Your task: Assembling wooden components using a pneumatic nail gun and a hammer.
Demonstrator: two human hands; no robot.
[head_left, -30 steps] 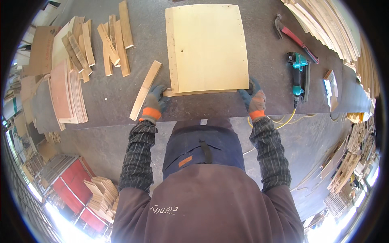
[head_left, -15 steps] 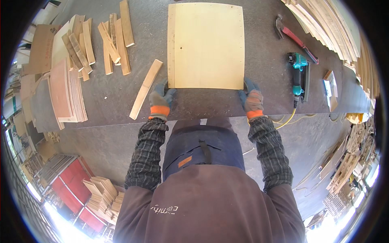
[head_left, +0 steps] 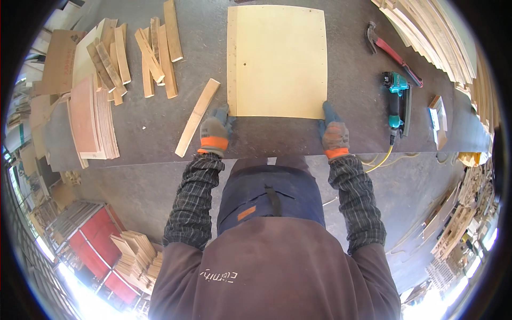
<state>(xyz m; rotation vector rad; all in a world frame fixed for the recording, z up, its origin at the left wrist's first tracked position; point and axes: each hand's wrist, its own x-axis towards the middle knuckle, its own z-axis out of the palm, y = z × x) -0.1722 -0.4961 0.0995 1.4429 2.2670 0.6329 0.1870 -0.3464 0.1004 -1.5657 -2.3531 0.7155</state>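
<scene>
A pale plywood panel (head_left: 277,64) with small marks along its sides lies on the dark worktable (head_left: 280,136). My left hand (head_left: 216,130), in a blue-grey glove with an orange cuff, grips its near left corner. Its near right corner is held by my gloved right hand (head_left: 333,130), fingers along the edge. A single pale wooden strip (head_left: 197,117) rests just left of my left hand. To the right of the panel are a teal nail gun (head_left: 394,104) with a yellow hose and a red-handled hammer (head_left: 394,56).
Several loose strips (head_left: 170,72) lie at the back left, beside stacked thin boards (head_left: 88,120) and cardboard (head_left: 58,61). Long curved-looking boards (head_left: 437,37) fill the far right. A small box (head_left: 437,120) sits near the right edge. A red rack (head_left: 93,250) stands on the floor.
The panel has straightened and shifted slightly right. The strip edge that showed under its near side is now hidden. My hands have moved with it to its corners.
</scene>
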